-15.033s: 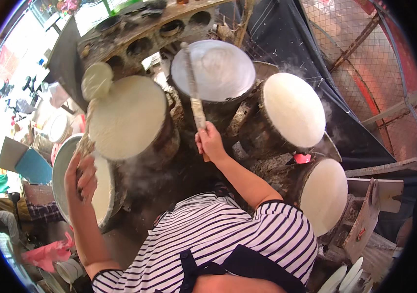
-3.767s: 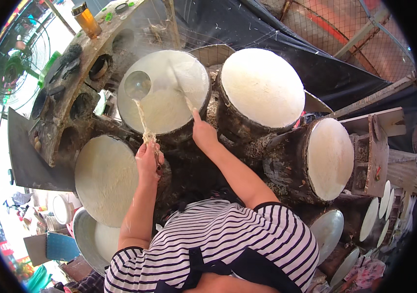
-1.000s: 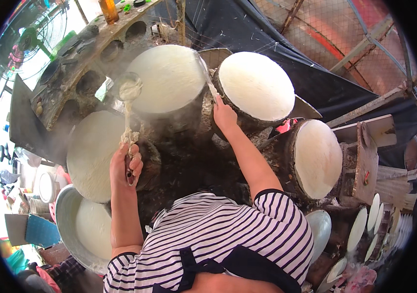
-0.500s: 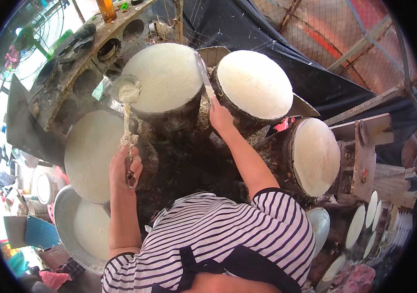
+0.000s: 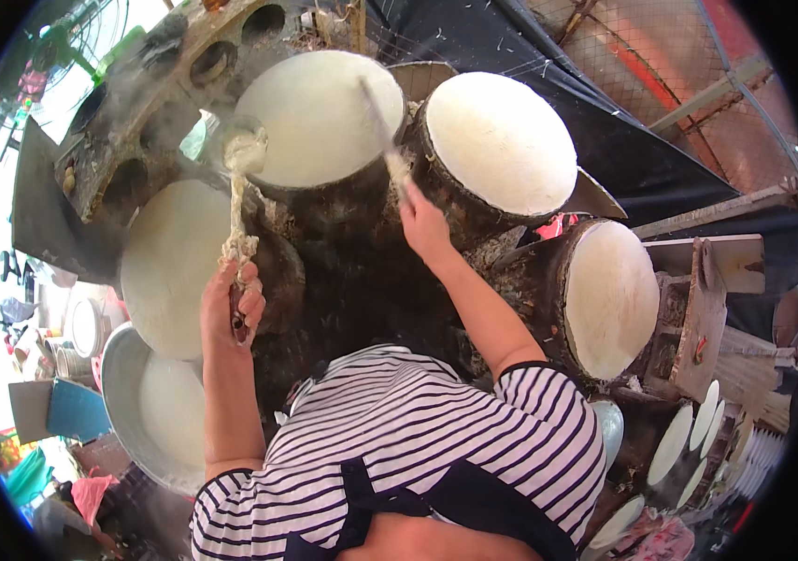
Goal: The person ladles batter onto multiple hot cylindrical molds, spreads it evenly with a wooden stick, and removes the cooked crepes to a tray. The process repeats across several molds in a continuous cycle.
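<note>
My left hand [image 5: 234, 299] is closed round the handle of a ladle [image 5: 247, 151]. Pale batter clings to its bowl and shaft, and the bowl hangs by the left edge of a round white sheet [image 5: 310, 117] on the far stove. My right hand [image 5: 424, 224] grips a long flat spatula [image 5: 382, 120], blurred by motion, whose blade slants over that sheet's right side. Nearer on the left lies another round whitish surface [image 5: 170, 271]. A bright white round [image 5: 502, 145] sits right of the spatula, and a cream round [image 5: 610, 299] farther right.
At the left stands a metal basin [image 5: 121, 402] of pale liquid. A sooty block with round holes [image 5: 161, 122] runs along the far left. Black sheeting [image 5: 642, 164] hangs at the far right. Several pale discs [image 5: 670, 444] stand at the lower right. Steam drifts at the left.
The spatula blade has swung left from the far sheet's right edge to over its surface. The ladle stays beside the sheet's left edge. The view has shifted slightly.
</note>
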`<action>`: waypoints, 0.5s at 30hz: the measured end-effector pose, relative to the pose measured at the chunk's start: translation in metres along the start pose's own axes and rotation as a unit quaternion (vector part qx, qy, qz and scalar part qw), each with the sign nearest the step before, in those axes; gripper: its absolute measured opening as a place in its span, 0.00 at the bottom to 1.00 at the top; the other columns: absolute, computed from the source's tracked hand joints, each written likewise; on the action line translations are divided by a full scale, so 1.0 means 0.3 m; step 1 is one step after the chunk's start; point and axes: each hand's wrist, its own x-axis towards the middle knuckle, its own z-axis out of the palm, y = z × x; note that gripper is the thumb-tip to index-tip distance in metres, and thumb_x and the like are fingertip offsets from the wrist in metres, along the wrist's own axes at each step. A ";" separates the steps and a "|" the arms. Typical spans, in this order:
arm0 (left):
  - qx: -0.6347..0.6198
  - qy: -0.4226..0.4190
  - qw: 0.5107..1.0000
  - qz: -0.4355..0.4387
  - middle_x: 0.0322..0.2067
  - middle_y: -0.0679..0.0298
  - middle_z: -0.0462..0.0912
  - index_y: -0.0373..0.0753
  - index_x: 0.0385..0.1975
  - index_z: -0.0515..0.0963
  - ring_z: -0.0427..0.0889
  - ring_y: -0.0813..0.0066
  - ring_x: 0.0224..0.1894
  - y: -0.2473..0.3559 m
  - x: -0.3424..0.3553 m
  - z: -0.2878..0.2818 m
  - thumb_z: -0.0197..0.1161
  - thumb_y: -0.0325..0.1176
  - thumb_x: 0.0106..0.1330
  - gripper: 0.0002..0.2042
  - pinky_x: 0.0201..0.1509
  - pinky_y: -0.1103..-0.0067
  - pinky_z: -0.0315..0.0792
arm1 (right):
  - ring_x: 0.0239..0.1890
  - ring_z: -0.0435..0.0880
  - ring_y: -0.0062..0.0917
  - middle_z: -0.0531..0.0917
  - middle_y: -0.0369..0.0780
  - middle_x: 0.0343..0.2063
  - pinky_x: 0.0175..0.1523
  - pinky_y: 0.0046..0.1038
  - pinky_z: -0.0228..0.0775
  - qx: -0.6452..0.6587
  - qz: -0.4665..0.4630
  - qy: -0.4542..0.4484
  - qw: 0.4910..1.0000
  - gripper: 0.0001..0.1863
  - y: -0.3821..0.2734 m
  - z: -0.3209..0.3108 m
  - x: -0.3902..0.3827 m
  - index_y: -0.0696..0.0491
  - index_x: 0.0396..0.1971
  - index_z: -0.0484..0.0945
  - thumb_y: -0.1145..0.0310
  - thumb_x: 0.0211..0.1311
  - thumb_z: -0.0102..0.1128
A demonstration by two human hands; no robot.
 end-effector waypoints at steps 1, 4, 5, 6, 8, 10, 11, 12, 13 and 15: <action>-0.005 -0.012 1.000 -0.005 0.21 0.66 0.68 0.38 0.32 0.64 0.59 0.83 0.09 -0.002 -0.006 0.002 0.46 0.34 0.67 0.07 0.06 0.86 0.53 | 0.31 0.77 0.48 0.78 0.48 0.29 0.36 0.45 0.69 -0.015 -0.036 0.060 0.997 0.23 0.025 0.012 0.024 0.43 0.56 0.65 0.61 0.59 0.49; -0.004 -0.008 1.000 0.006 0.12 0.68 0.62 0.39 0.28 0.63 0.54 0.84 0.06 0.002 -0.027 0.018 0.45 0.36 0.68 0.09 0.05 0.87 0.52 | 0.31 0.77 0.46 0.78 0.47 0.29 0.35 0.44 0.70 -0.117 -0.029 -0.024 0.992 0.24 0.070 -0.018 0.011 0.43 0.57 0.63 0.61 0.59 0.49; -0.029 -0.017 0.999 0.003 0.11 0.69 0.61 0.38 0.29 0.63 0.54 0.84 0.06 0.000 -0.034 0.027 0.45 0.36 0.68 0.09 0.05 0.87 0.52 | 0.31 0.77 0.46 0.78 0.47 0.29 0.35 0.44 0.70 -0.128 -0.016 -0.023 0.991 0.24 0.078 -0.053 -0.007 0.44 0.57 0.63 0.61 0.59 0.49; -0.054 -0.027 0.998 -0.001 0.11 0.69 0.60 0.38 0.29 0.63 0.53 0.84 0.05 0.004 -0.048 0.033 0.45 0.37 0.68 0.10 0.05 0.87 0.52 | 0.31 0.77 0.46 0.78 0.48 0.29 0.35 0.44 0.70 -0.139 -0.003 -0.021 0.990 0.24 0.083 -0.072 -0.022 0.44 0.57 0.63 0.61 0.59 0.49; -0.112 -0.069 0.991 -0.022 0.11 0.69 0.60 0.37 0.32 0.62 0.53 0.84 0.05 0.012 -0.073 0.001 0.44 0.37 0.69 0.10 0.05 0.88 0.52 | 0.32 0.77 0.47 0.78 0.48 0.31 0.36 0.44 0.70 -0.049 0.009 0.022 0.998 0.25 0.078 -0.072 -0.038 0.45 0.57 0.62 0.61 0.59 0.49; -0.200 -0.018 0.980 0.006 0.14 0.67 0.63 0.36 0.34 0.61 0.54 0.84 0.06 0.036 -0.168 0.071 0.41 0.36 0.70 0.09 0.04 0.87 0.53 | 0.36 0.77 0.49 0.79 0.50 0.36 0.40 0.45 0.69 0.046 0.005 0.043 0.998 0.26 -0.013 -0.061 -0.062 0.48 0.58 0.60 0.62 0.59 0.49; -0.226 -0.134 0.965 0.001 0.18 0.65 0.65 0.33 0.37 0.62 0.57 0.83 0.08 0.047 -0.198 -0.006 0.38 0.36 0.71 0.11 0.04 0.86 0.55 | 0.36 0.77 0.48 0.78 0.53 0.36 0.37 0.45 0.70 0.114 0.053 0.002 0.992 0.23 -0.133 -0.070 -0.085 0.51 0.53 0.65 0.62 0.58 0.49; -0.248 -0.160 0.955 0.013 0.21 0.63 0.65 0.30 0.38 0.61 0.60 0.83 0.10 0.071 -0.231 -0.081 0.37 0.36 0.71 0.13 0.04 0.86 0.55 | 0.35 0.78 0.48 0.77 0.55 0.38 0.37 0.44 0.71 0.064 -0.096 0.052 0.992 0.23 -0.140 0.024 -0.107 0.54 0.53 0.65 0.61 0.57 0.51; -0.216 -0.093 0.969 0.071 0.21 0.63 0.64 0.30 0.37 0.61 0.61 0.82 0.10 0.088 -0.289 -0.123 0.37 0.35 0.71 0.13 0.04 0.86 0.56 | 0.34 0.78 0.48 0.75 0.54 0.42 0.37 0.42 0.71 0.091 -0.131 0.058 0.986 0.25 -0.232 0.062 -0.148 0.55 0.53 0.64 0.61 0.57 0.52; -0.264 -0.200 0.940 0.079 0.23 0.63 0.63 0.30 0.37 0.61 0.60 0.82 0.11 0.108 -0.366 -0.182 0.36 0.34 0.71 0.12 0.06 0.85 0.55 | 0.37 0.78 0.44 0.74 0.51 0.43 0.40 0.37 0.71 0.264 -0.138 -0.067 0.952 0.23 -0.449 0.052 -0.250 0.53 0.53 0.65 0.64 0.57 0.51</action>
